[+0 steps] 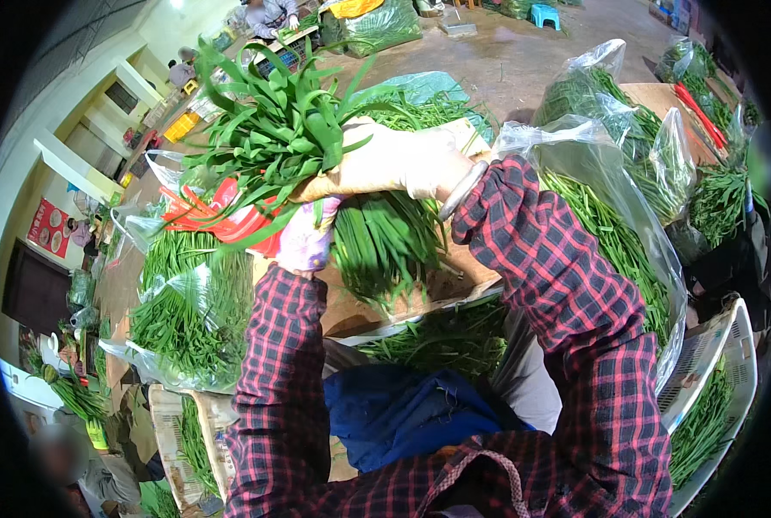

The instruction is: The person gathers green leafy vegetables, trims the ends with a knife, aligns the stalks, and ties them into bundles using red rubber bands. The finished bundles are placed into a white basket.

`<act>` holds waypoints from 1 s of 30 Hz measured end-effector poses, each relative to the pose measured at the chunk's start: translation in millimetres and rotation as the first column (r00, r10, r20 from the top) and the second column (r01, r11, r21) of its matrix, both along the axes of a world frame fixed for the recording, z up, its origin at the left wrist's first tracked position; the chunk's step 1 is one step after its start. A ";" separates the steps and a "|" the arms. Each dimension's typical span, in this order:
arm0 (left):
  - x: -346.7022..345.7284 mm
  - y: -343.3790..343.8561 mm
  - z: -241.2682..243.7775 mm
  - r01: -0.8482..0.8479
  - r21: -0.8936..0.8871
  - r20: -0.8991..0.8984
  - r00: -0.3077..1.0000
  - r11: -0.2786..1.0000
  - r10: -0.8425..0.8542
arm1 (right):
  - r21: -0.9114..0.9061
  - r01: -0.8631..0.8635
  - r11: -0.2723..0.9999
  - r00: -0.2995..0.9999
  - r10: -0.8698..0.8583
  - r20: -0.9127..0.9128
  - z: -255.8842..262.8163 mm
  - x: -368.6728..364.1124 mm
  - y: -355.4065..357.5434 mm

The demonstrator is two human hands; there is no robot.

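Note:
My right hand [385,158], in a pale glove with a tan finger area, is closed around a bunch of long flat-leaved greens [269,123] that look like garlic chives. The leaves fan out to the upper left. My left hand [304,239], in a purple floral glove, grips at the same bunch from below; its fingers are partly hidden. Beneath my right hand, a second bundle of greens [385,246] lies on a wooden board [463,275], leaf tips towards me. Whether the two bunches touch is hidden. Red plastic strips [210,213] lie left of my left hand.
Plastic bags of greens flank the board, on the left [185,317] and right [618,239]. White plastic crates [738,324] stand low at both sides. Loose greens [411,110] lie beyond the board. A person [272,16] works at a far table; others sit along the left.

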State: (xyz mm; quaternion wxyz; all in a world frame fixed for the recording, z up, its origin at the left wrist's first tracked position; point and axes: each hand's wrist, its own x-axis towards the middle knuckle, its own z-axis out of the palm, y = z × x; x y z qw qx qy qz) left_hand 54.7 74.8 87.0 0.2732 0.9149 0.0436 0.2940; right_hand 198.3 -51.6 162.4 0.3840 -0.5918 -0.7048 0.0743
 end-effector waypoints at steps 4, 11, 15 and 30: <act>27.3 17.2 -22.1 -0.240 0.482 -0.044 0.954 0.843 0.297 | 0.171 0.143 0.975 0.979 -0.115 -0.167 -16.4 10.9 -12.9; 31.6 52.3 40.5 -0.014 -0.811 0.056 0.993 0.584 0.102 | -0.116 0.439 0.891 0.403 -0.310 -0.861 -145.2 -59.0 -145.7; 42.0 52.3 62.5 0.192 -0.905 0.238 0.968 0.378 0.077 | -0.438 0.157 0.885 0.251 -0.465 -0.849 -250.4 -128.6 -199.2; 28.7 76.0 -8.5 0.166 -0.215 0.187 0.974 0.962 -0.127 | -0.410 0.221 0.885 0.292 -0.461 -0.838 -247.7 -122.4 -156.4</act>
